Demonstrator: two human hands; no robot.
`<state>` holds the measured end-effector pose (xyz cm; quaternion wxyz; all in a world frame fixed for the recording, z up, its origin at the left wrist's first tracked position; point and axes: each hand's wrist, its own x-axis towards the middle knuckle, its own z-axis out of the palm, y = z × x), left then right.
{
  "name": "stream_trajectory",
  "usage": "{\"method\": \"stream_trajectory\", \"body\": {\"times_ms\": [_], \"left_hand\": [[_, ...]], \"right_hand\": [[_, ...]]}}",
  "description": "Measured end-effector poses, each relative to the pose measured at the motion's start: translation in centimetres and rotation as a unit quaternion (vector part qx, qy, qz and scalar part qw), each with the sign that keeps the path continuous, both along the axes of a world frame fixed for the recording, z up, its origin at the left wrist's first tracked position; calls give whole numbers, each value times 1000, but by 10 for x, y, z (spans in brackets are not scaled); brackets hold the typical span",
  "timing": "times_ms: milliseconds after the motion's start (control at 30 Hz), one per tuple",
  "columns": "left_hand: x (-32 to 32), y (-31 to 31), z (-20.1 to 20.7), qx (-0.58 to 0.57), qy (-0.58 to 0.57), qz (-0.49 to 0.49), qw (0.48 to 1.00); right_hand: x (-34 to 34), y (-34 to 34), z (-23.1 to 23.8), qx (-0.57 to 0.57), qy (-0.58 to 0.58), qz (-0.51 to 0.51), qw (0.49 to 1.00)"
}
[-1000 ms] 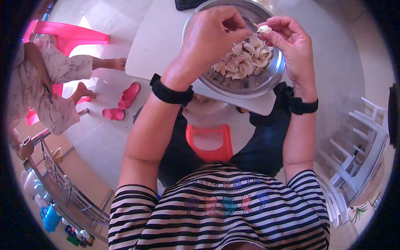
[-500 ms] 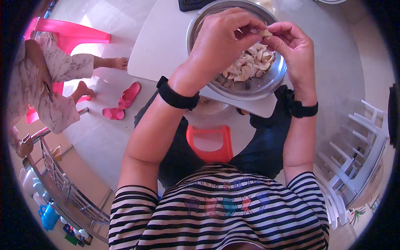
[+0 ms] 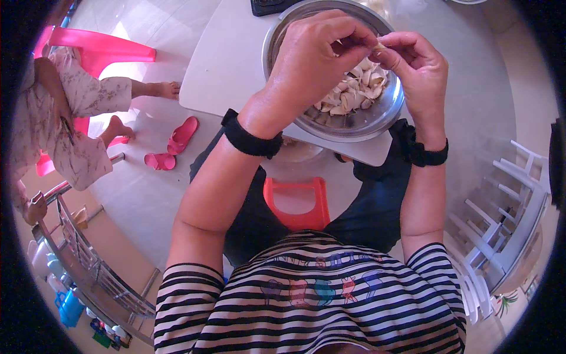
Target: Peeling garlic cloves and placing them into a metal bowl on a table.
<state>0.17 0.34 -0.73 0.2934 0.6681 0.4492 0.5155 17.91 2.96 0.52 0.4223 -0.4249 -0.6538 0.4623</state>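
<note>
Both hands, left hand (image 3: 318, 56) and right hand (image 3: 415, 65), pinch one garlic clove (image 3: 380, 46) (pale) over the steel bowl (image 3: 354, 127).

Dark device (image 3: 268, 6) — perhaps a screen — top edge.

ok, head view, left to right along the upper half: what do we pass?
Seated person in floral clothes → pink sandals → left hand → right hand, both over the steel bowl → white rack.
</note>
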Motion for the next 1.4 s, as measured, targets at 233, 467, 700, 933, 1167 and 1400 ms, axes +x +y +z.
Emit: {"method": "stream_trajectory", "body": {"times_ms": [233, 467, 700, 933, 1167, 1400], "left_hand": [[-1, -1, 1, -11, -6, -7, 1000], [1, 1, 0, -14, -17, 8, 1000], [-1, -1, 3, -99, -55, -23, 993], [0, 0, 3, -141, -124, -28, 982], [0, -2, 5, -116, -83, -6, 990], [3, -1, 4, -117, -64, -14, 991]], "right_hand": [[0, -1, 1, 18, -10, -7, 1000], [1, -1, 3, -13, 24, 16, 1000], [0, 0, 2, -12, 42, 13, 999], [2, 0, 1, -4, 70, 16, 997], [-1, -1, 3, -13, 96, 43, 994], [0, -2, 5, -26, 69, 29, 997]]}}
